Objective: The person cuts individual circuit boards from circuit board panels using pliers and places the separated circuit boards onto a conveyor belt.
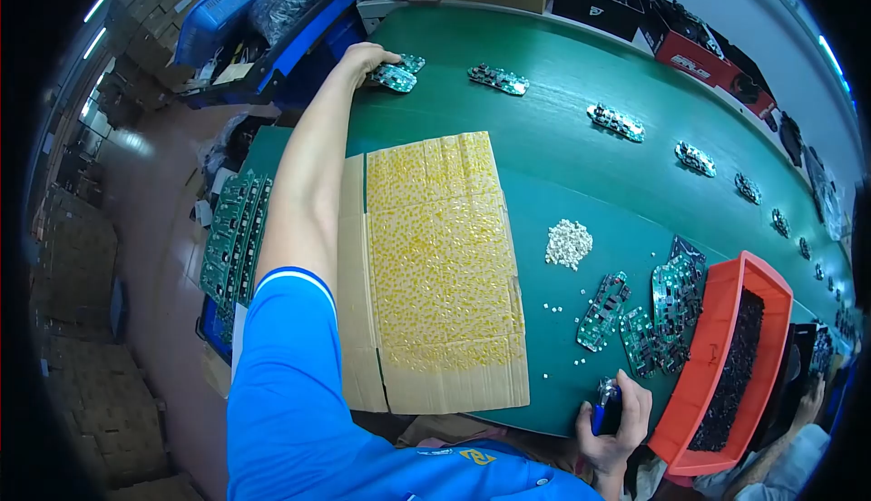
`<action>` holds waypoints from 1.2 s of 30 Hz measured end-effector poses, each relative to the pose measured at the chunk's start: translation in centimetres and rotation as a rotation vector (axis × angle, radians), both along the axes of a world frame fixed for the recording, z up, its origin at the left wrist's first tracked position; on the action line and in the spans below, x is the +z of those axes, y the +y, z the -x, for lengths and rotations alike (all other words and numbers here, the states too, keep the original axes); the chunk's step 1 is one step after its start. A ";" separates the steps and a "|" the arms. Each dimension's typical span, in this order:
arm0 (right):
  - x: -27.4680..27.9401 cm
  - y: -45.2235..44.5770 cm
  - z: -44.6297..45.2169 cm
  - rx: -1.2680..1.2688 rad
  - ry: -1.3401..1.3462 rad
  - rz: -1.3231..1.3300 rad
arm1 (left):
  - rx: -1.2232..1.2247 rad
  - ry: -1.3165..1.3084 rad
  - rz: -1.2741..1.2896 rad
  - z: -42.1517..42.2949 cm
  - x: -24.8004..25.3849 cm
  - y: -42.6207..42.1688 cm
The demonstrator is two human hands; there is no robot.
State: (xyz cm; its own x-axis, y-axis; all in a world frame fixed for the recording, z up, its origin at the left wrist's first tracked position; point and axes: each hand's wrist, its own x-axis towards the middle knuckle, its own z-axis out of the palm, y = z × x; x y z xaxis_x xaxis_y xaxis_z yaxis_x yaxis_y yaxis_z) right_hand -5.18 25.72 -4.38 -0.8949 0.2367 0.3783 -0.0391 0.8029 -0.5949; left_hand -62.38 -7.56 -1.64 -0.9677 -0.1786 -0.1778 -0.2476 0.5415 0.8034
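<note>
My left hand [365,59] is stretched far out over the green bench, its fingers closed on a green circuit board [396,78]; a second board [412,63] lies right beside it. Near the front edge, my right hand [617,424] is wrapped round a small tool with a blue handle [598,417] and a metal head. Between the arms lies a flat cardboard sheet [445,256] covered with yellow specks. Several circuit boards [601,310] lie beyond my right hand, with a pile of small pale parts [569,244] behind them.
A red bin [688,383] of small black parts stands at the right. More boards [617,123] form a line along the green bench [544,156]. Stacked boards [238,238] are at the left. A co-worker's hand [810,401] shows at far right, and boxes [694,52] line the back.
</note>
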 end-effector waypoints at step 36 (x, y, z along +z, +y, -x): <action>-0.6 0.9 -2.0 0.153 0.319 0.207 | -0.580 0.766 0.035 -36.3 -0.9 31.0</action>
